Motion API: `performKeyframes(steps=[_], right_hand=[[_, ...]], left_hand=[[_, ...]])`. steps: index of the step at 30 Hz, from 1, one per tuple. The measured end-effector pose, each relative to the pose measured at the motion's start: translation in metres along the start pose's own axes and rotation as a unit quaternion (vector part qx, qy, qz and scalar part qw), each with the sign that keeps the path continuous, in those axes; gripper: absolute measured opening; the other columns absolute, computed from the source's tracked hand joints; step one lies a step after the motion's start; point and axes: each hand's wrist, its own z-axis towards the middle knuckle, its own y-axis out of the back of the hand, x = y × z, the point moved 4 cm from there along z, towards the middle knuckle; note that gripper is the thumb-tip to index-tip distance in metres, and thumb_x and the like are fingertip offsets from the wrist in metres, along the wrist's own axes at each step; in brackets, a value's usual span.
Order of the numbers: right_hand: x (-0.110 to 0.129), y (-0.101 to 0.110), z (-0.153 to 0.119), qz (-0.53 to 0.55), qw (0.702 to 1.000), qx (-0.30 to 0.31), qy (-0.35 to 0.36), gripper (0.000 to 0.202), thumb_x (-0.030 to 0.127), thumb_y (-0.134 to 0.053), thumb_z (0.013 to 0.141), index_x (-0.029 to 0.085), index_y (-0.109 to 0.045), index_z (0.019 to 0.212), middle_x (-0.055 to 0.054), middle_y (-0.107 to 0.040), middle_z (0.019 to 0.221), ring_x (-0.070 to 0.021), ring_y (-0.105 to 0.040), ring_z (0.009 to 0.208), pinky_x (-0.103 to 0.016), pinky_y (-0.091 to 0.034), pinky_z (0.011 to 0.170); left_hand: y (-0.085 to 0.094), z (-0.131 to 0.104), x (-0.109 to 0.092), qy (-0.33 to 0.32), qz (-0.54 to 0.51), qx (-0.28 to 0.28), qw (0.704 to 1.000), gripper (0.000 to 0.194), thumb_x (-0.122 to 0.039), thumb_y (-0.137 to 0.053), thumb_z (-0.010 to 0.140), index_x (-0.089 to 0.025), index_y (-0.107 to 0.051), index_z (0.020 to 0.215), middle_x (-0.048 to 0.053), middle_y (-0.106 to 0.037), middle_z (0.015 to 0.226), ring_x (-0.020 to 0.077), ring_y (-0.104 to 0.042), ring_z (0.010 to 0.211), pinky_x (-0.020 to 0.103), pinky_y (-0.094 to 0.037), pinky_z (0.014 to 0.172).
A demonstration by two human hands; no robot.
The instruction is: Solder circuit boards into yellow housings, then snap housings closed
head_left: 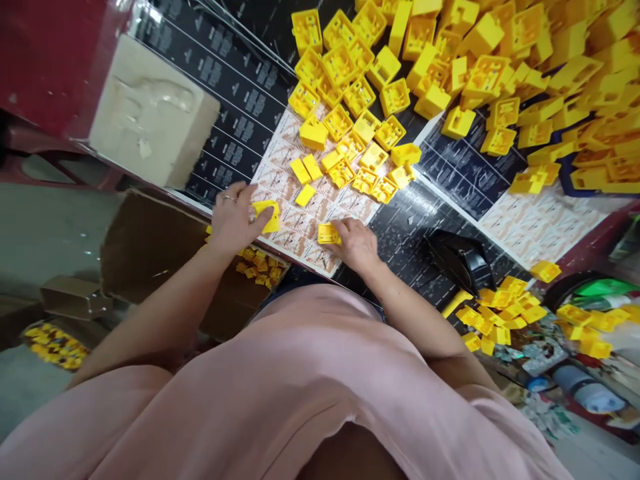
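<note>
My left hand [233, 219], with a ring on one finger, is closed on a flat-looking yellow plastic piece [271, 219] near the table's front edge. Its thumb lies across the piece. To the right, my right hand [357, 243] grips one end of a small yellow plastic box [327, 233] between thumb and fingers, with its hollow side partly showing. Both hands are over a sheet of printed paper [300, 248]. Just beyond them lie a few smaller yellow blocks [305, 195], and behind these stands a group of open yellow boxes [341, 175] with small parts inside.
A large heap of yellow boxes [500, 73] covers the back right. A pale foam block [150, 113] sits at the left. Below the table edge is a cardboard box [150, 247] with yellow pieces in it. A black container [463, 260] and more yellow pieces [500, 313] are at right.
</note>
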Motion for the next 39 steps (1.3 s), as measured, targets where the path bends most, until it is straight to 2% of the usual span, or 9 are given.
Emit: performKeyframes(steps=[3,5,9,12,16,19,21,28,39], right_hand=[[0.017,0.017,0.025,0.011,0.998,-0.059,0.028,0.067,0.051,-0.066,0.097,0.019,-0.049,0.153,-0.018,-0.065,0.130,-0.0319,-0.062,0.118,-0.041,-0.056,0.094],[0.018,0.036,0.047,0.013,0.988,-0.148,0.047,0.056,0.049,-0.060,0.101,0.020,-0.053,0.148,-0.017,-0.065,0.127,-0.0321,-0.061,0.116,-0.043,-0.057,0.092],[0.013,0.059,0.103,0.000,0.966,-0.241,0.091,0.047,0.047,-0.047,0.106,0.015,-0.058,0.138,-0.019,-0.061,0.124,-0.0364,-0.058,0.120,-0.056,-0.054,0.098],[0.005,0.061,0.126,0.030,0.967,-0.233,0.094,0.047,0.053,-0.044,0.106,0.015,-0.064,0.124,-0.017,-0.060,0.120,-0.0382,-0.057,0.125,-0.062,-0.051,0.102],[-0.018,0.057,0.090,0.312,0.925,-0.215,0.026,0.062,0.074,-0.068,0.085,0.021,-0.068,0.118,-0.011,-0.065,0.118,-0.0309,-0.062,0.116,-0.053,-0.054,0.101],[-0.026,0.034,0.046,0.609,0.785,-0.081,-0.082,0.071,0.071,-0.087,0.061,0.023,-0.070,0.109,-0.005,-0.071,0.104,-0.0218,-0.067,0.092,-0.042,-0.058,0.089],[-0.022,0.023,0.023,0.684,0.719,-0.024,-0.120,0.071,0.072,-0.089,0.055,0.024,-0.070,0.103,-0.003,-0.072,0.094,-0.0182,-0.066,0.078,-0.037,-0.058,0.076],[-0.009,0.016,0.002,0.725,0.676,0.010,-0.132,0.064,0.071,-0.090,0.054,0.026,-0.070,0.094,0.000,-0.070,0.081,-0.0164,-0.063,0.066,-0.033,-0.054,0.065],[-0.008,0.013,-0.005,0.747,0.647,0.017,-0.150,0.072,0.069,-0.094,0.048,0.026,-0.073,0.101,-0.001,-0.075,0.092,-0.0143,-0.064,0.067,-0.031,-0.056,0.068]], left_hand=[[-0.015,0.000,-0.025,-0.165,0.119,-0.022,0.979,0.061,-0.046,-0.079,0.078,-0.021,-0.067,0.132,0.015,-0.050,0.156,0.0434,-0.026,0.154,0.057,-0.009,0.131],[-0.037,0.003,-0.034,-0.200,0.109,0.001,0.974,0.060,-0.045,-0.078,0.079,-0.016,-0.068,0.131,0.019,-0.061,0.142,0.0451,-0.037,0.146,0.059,-0.008,0.129],[-0.057,0.013,-0.038,-0.165,-0.001,0.007,0.986,0.049,-0.034,-0.078,0.079,-0.014,-0.073,0.123,0.015,-0.073,0.110,0.0399,-0.055,0.131,0.052,-0.011,0.128],[-0.042,0.012,-0.031,-0.077,-0.088,0.023,0.993,0.045,-0.028,-0.081,0.075,-0.013,-0.075,0.117,0.009,-0.074,0.095,0.0327,-0.066,0.113,0.043,-0.038,0.117],[-0.021,-0.006,-0.025,0.016,-0.266,0.089,0.960,0.053,-0.034,-0.087,0.070,-0.011,-0.075,0.117,0.003,-0.074,0.086,0.0170,-0.069,0.078,0.030,-0.057,0.083],[-0.021,-0.018,-0.027,0.045,-0.359,0.118,0.925,0.059,-0.036,-0.096,0.059,-0.012,-0.078,0.109,0.002,-0.076,0.087,0.0120,-0.069,0.068,0.026,-0.061,0.073],[-0.025,-0.023,-0.028,0.076,-0.407,0.128,0.901,0.054,-0.033,-0.100,0.055,-0.011,-0.080,0.100,0.002,-0.077,0.085,0.0118,-0.070,0.066,0.025,-0.062,0.070],[-0.040,-0.027,-0.031,0.151,-0.462,0.177,0.856,0.013,-0.015,-0.086,0.076,-0.010,-0.077,0.083,0.004,-0.072,0.066,0.0151,-0.070,0.058,0.025,-0.061,0.057],[-0.050,-0.028,-0.030,0.146,-0.433,0.182,0.871,0.011,-0.017,-0.077,0.087,-0.007,-0.078,0.090,0.009,-0.075,0.079,0.0144,-0.070,0.063,0.029,-0.062,0.065]])
